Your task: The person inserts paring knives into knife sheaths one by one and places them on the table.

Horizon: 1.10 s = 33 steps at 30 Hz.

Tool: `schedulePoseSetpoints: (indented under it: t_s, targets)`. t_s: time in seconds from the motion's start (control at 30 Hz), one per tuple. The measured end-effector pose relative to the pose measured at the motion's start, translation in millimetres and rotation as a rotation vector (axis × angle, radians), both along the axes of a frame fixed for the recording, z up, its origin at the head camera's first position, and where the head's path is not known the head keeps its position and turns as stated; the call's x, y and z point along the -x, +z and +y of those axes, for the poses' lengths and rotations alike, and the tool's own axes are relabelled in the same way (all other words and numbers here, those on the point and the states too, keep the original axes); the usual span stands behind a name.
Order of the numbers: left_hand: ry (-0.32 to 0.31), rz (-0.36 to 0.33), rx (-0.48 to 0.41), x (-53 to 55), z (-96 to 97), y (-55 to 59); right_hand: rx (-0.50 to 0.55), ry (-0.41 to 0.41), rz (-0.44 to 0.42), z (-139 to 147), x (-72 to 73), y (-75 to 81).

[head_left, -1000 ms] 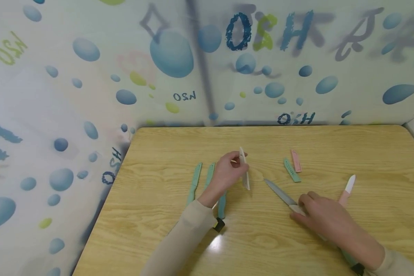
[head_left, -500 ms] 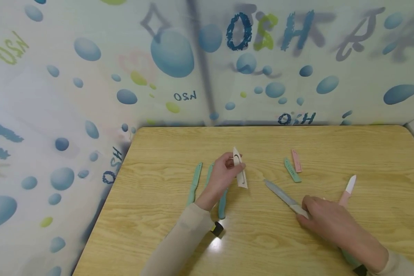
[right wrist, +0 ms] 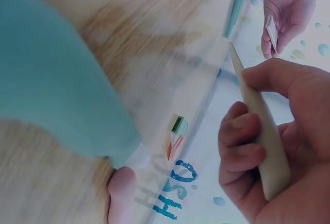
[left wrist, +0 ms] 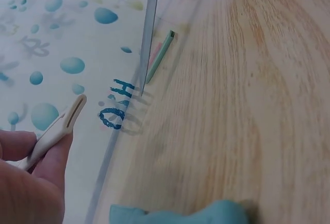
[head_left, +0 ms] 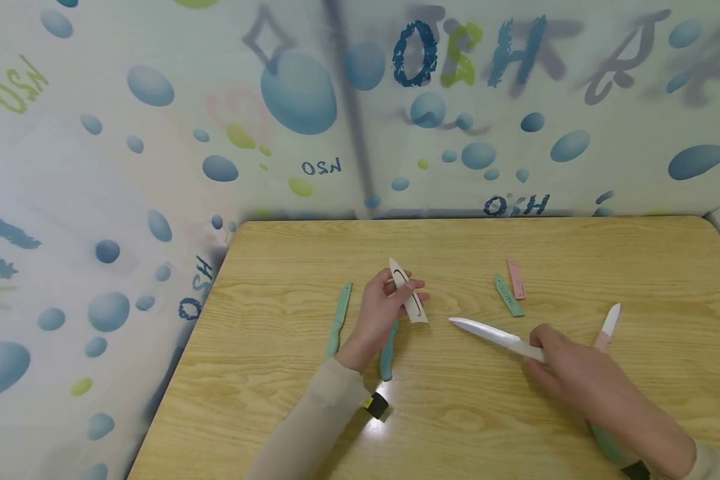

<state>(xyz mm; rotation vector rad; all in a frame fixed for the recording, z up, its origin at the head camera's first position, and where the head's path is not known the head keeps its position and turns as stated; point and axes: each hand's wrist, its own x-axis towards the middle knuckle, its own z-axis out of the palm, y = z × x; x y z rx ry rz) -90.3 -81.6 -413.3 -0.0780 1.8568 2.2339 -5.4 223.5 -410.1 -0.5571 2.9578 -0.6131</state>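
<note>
My left hand pinches a white knife sheath between thumb and fingers, above the table. In the left wrist view, a narrow slot shows in the end of the sheath. My right hand grips a kitchen knife by its white handle. Its bare blade points left toward the sheath, with a gap between tip and sheath. The right wrist view shows fingers curled round the handle, with the index finger laid along its top.
Left of and below my left hand are a green sheathed knife and a teal handle. A green sheath and pink sheath lie farther back. A pink knife with a white blade lies beyond my right hand; a green handle shows under that wrist.
The sheath has turned its broad face to the head camera, its top leaning left. The knife has swung to point more directly left, and my right hand has shifted slightly right.
</note>
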Motion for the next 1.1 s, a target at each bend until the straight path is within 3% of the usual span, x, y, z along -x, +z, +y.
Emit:
schedulePoseSetpoints:
  t_s: [0.33,0.8,1.1]
  targets:
    - [0.026,-0.005,-0.079,-0.4,-3.4,-7.6,-0.033,-0.025,-0.019,-2,2.6,7.0]
    - [0.077,-0.052,-0.209,-3.4,-4.6,-11.3,0.016,-0.001,0.001,-10,-0.4,13.9]
    - [0.126,-0.097,-0.291,-6.1,0.4,-9.8,0.019,0.032,0.072,-15,-2.5,15.4]
